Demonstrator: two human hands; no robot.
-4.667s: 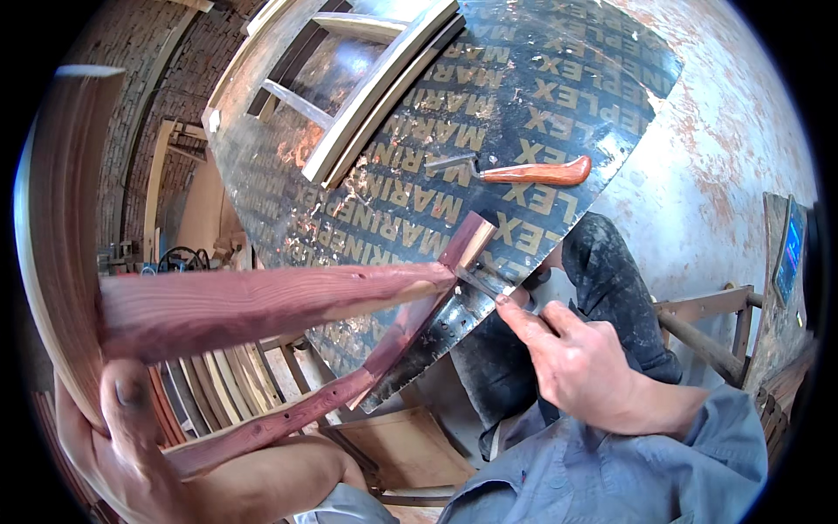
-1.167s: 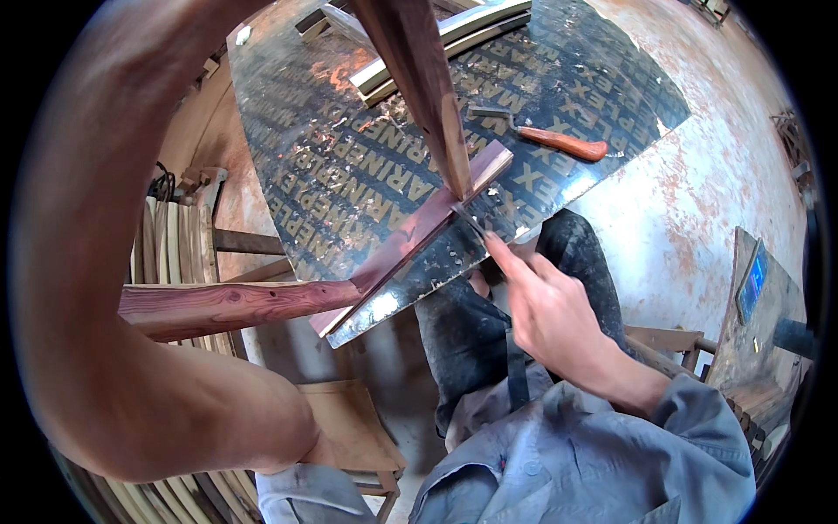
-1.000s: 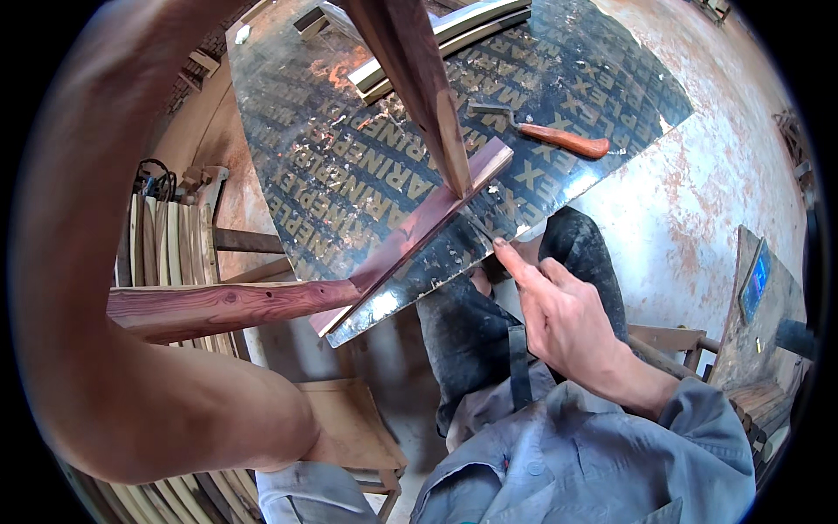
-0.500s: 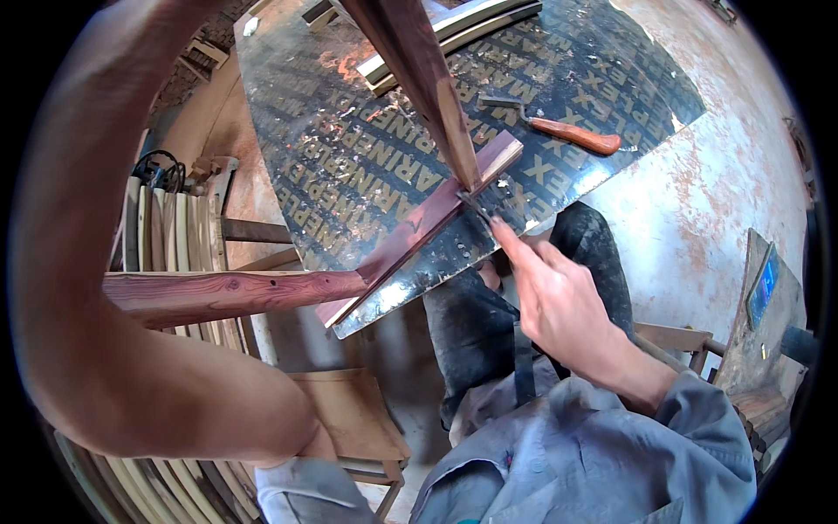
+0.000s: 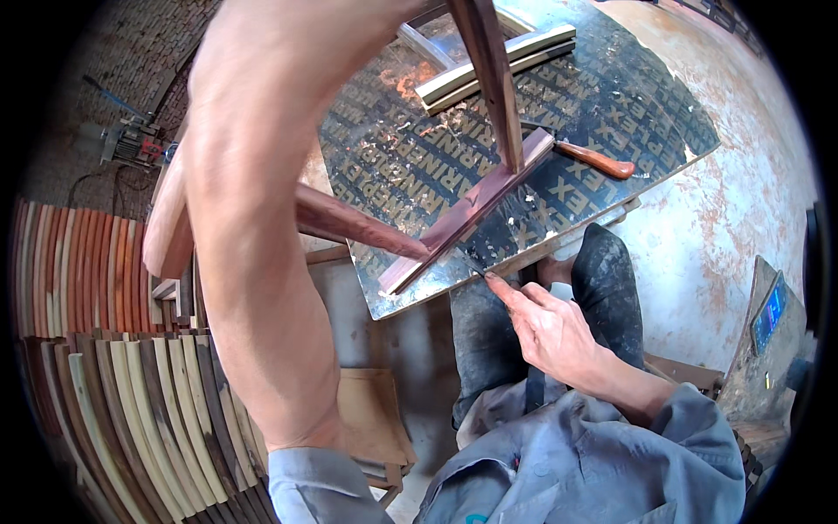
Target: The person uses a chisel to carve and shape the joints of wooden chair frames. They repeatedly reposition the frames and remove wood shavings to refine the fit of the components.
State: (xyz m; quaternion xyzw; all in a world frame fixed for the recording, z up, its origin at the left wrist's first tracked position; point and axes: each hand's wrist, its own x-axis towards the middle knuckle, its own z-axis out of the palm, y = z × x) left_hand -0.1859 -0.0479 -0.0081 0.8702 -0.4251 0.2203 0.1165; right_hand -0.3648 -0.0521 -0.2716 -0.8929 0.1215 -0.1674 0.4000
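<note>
My right hand (image 5: 554,336) is closed around a slim, dark-tipped hand tool (image 5: 477,267), its index finger stretched along it. The tip points toward the lower end of a reddish-brown wooden rail (image 5: 478,208), just short of its edge. Two wooden legs join that rail: one upright leg (image 5: 499,96) near its far end, and a second leg (image 5: 367,220) near its close end. My left forearm (image 5: 262,218) reaches up across the view beside this frame; the hand itself lies beyond the top edge. A tool with an orange-brown wooden handle (image 5: 598,161) rests past the rail's far end.
Pale wooden strips (image 5: 497,68) lie toward the back of the dark printed board (image 5: 646,105), among shavings. Many curved slats (image 5: 140,410) and reddish slats (image 5: 83,271) stand at left, with a machine (image 5: 131,144) behind. A phone (image 5: 770,313) leans at right.
The rail and legs have shifted right and turned slightly. My right hand and its tool moved from the far joint down toward the near end. My left arm swung right and upward.
</note>
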